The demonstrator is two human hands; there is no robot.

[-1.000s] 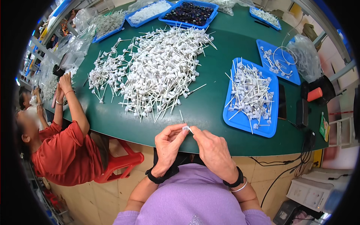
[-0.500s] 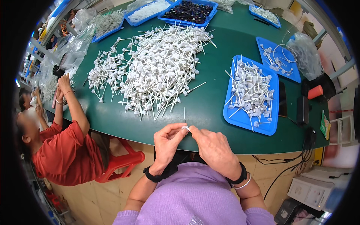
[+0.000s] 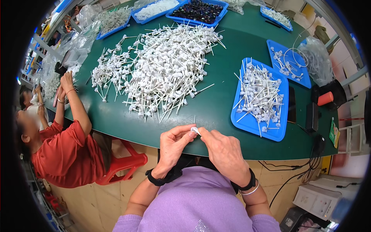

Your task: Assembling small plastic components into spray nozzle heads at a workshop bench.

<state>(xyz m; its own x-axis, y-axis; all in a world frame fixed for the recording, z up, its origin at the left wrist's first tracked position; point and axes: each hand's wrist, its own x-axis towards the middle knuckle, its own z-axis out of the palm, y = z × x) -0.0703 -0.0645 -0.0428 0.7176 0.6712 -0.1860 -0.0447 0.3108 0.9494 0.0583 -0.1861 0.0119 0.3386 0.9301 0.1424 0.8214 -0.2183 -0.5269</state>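
My left hand (image 3: 174, 145) and my right hand (image 3: 223, 152) meet at the near edge of the green table (image 3: 216, 112). Between their fingertips they pinch one small white plastic piece with a thin tube (image 3: 195, 130), its stem pointing up and away. A large heap of the same white tubed pieces (image 3: 162, 69) lies on the table beyond my hands. To the right, a blue tray (image 3: 279, 133) holds several more of these pieces (image 3: 259, 94).
A person in a red top (image 3: 65, 150) sits at my left on a red stool (image 3: 123, 164), hands up at the table edge. Blue trays of parts (image 3: 195, 8) line the far side. Another blue tray (image 3: 288, 63), plastic bags and cables sit at right.
My hands have drawn slightly closer to my body and lower, still pinching the white piece together. The person at left has barely moved.
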